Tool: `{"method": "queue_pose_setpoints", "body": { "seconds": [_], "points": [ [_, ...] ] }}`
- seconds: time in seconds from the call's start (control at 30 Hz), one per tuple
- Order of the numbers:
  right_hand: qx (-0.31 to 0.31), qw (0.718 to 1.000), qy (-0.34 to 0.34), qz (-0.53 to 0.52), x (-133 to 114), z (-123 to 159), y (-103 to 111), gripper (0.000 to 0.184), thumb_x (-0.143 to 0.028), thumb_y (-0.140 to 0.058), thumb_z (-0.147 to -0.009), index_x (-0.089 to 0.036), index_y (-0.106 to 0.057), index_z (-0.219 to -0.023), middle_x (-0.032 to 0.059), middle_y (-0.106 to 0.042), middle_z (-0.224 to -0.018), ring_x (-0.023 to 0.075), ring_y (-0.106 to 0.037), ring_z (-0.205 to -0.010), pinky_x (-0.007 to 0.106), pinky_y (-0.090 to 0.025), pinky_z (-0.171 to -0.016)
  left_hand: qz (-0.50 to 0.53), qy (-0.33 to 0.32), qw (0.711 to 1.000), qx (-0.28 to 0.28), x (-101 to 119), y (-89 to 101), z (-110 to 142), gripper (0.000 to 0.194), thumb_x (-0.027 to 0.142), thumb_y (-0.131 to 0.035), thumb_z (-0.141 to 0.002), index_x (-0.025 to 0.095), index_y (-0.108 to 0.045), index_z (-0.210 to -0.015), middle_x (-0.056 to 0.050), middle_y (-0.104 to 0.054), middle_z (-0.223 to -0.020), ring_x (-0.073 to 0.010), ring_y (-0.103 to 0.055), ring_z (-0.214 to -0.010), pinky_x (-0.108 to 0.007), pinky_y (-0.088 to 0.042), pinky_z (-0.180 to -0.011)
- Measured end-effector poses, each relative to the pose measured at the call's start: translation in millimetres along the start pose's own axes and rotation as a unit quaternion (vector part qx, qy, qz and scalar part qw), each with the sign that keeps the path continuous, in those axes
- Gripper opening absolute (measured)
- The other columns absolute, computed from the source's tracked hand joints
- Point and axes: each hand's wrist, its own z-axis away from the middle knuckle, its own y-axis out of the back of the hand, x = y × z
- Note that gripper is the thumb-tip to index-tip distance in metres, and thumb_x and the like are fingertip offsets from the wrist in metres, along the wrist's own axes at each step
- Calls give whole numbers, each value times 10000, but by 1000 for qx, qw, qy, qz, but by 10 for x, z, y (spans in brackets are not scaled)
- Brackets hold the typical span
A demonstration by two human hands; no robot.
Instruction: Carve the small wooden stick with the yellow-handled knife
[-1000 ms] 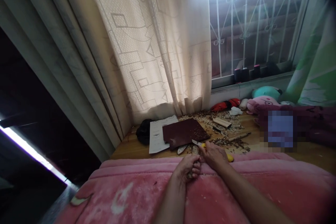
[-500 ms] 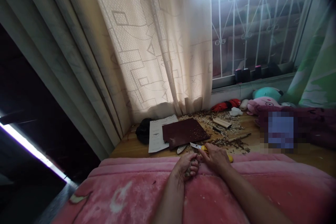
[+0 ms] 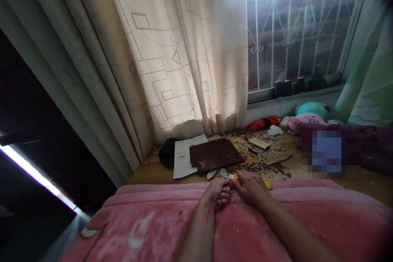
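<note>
My right hand (image 3: pixel 252 187) is wrapped round the yellow handle of a utility knife (image 3: pixel 236 177), whose pale blade points left. Close beside it, my left hand (image 3: pixel 217 193) is closed on a small greenish-brown piece (image 3: pixel 219 200), mostly hidden by the fingers. The blade lies just above the left fist; whether it touches the piece I cannot tell. Both hands are over the near edge of a wooden surface, at the pink blanket (image 3: pixel 147 225). Behind the knife lies a dark brown board (image 3: pixel 216 155) with shavings on it.
Shavings (image 3: pixel 233 135) cover much of the wooden surface (image 3: pixel 299 166). On it lie a white printed sheet (image 3: pixel 184 159), a pale wooden block (image 3: pixel 258 144), a thin stick-like tool (image 3: pixel 279 160) and a black bundle (image 3: pixel 168 153). Plush toys (image 3: pixel 310 118) sit at the right, below a barred window.
The knife blade has dipped and moved slightly left, with my right hand tilting down along with it. My left hand stays closed in nearly the same place.
</note>
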Motion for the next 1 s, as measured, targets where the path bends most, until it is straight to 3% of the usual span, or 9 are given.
{"method": "queue_pose_setpoints", "body": {
  "seconds": [0.2,0.4,0.53,0.8,1.0],
  "points": [
    [14,1000,6,14,8,-25,-56,421,-500,-186,-752,-203,-483,-776,42,-548,-751,142,-486,-706,247,-261,-613,7,4,1000,-2,9,13,-21,103,256,-392,-680,159,-367,-654,93,-213,-442,2,-168,-289,-109,-63,-292],
    [4,997,-65,37,133,-163,-139,465,-516,-166,-747,-184,-488,-792,65,-554,-737,159,-502,-710,256,-272,-608,25,20,999,-30,-21,8,49,102,264,-417,-670,171,-377,-684,93,-221,-421,-10,-184,-280,-117,-56,-284],
    [39,995,-87,41,161,-176,-127,465,-509,-150,-753,-184,-482,-787,64,-551,-736,157,-499,-676,254,-262,-577,41,28,999,-19,-16,28,43,108,259,-425,-665,170,-365,-668,93,-224,-413,-11,-198,-281,-115,-48,-286],
    [57,998,33,-15,79,-42,-13,376,-464,-210,-764,-192,-468,-731,24,-538,-704,121,-474,-685,221,-253,-602,-9,-4,1000,18,-9,-7,1,141,287,-414,-652,149,-386,-662,92,-221,-432,-1,-166,-291,-123,-55,-288],
    [35,998,50,-16,60,-1,3,363,-461,-235,-757,-198,-484,-738,25,-540,-718,126,-471,-693,229,-253,-613,-42,-25,997,63,-47,-22,-39,96,262,-389,-651,171,-360,-650,87,-255,-441,-7,-182,-289,-126,-91,-289]
  ]
}}
